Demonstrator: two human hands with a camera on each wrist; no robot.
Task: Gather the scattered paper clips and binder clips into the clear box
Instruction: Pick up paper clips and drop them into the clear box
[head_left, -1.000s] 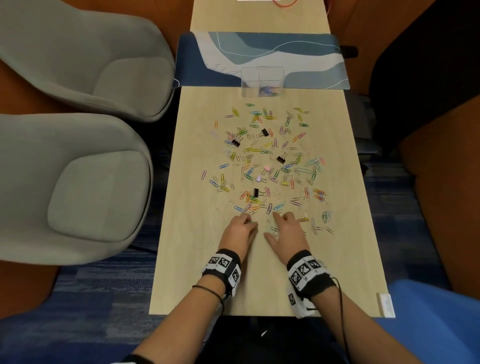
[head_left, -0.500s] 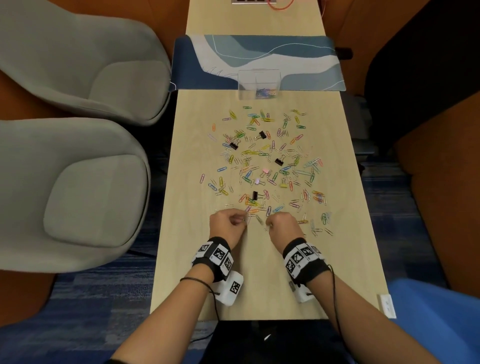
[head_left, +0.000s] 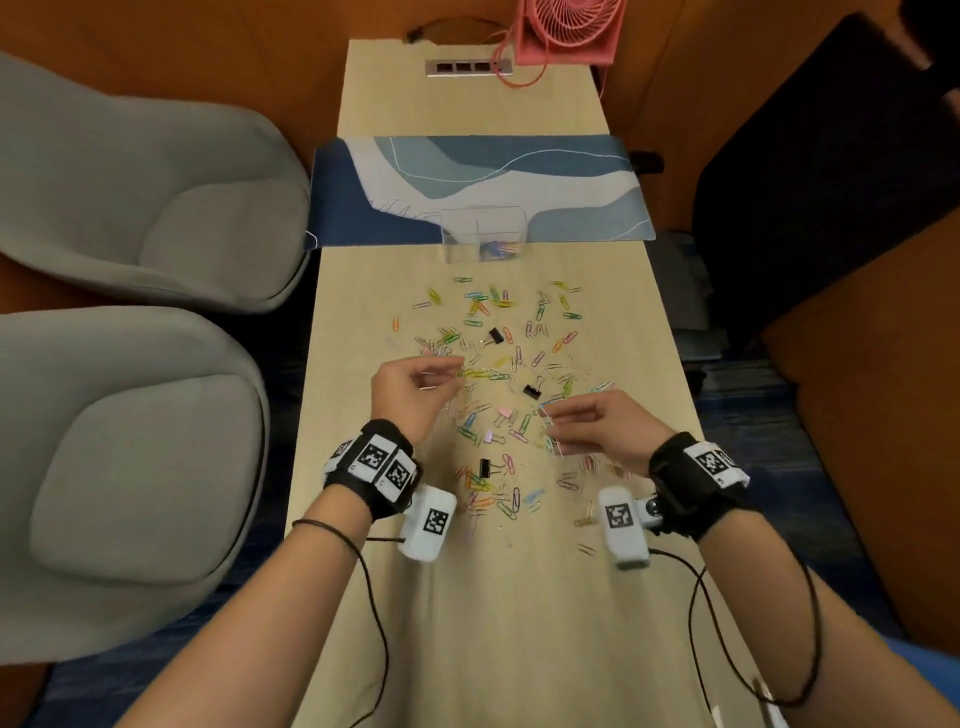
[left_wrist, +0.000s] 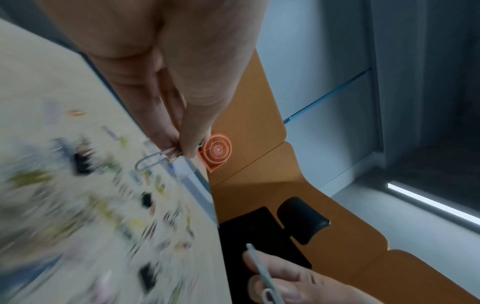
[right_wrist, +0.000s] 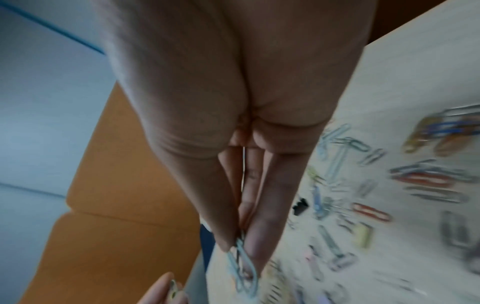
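Many coloured paper clips (head_left: 498, 374) and a few black binder clips (head_left: 531, 391) lie scattered over the middle of the wooden table (head_left: 519, 623). The clear box (head_left: 484, 240) stands at the far end of the spread, with some clips inside. My left hand (head_left: 415, 387) is raised above the left side of the spread and pinches a few paper clips (left_wrist: 158, 159) between thumb and fingers. My right hand (head_left: 592, 428) hovers over the right side and pinches pale blue paper clips (right_wrist: 242, 267) at its fingertips.
A blue patterned mat (head_left: 483, 187) lies under and behind the box. A pink fan (head_left: 566, 31) and a power strip (head_left: 467, 67) sit at the table's far end. Two grey chairs (head_left: 140, 467) stand to the left, and a dark chair (head_left: 831, 171) to the right.
Both hands closed on clips at the near edge of the spread, then lifted and moved forward over it. The head view has tilted up toward the far end.
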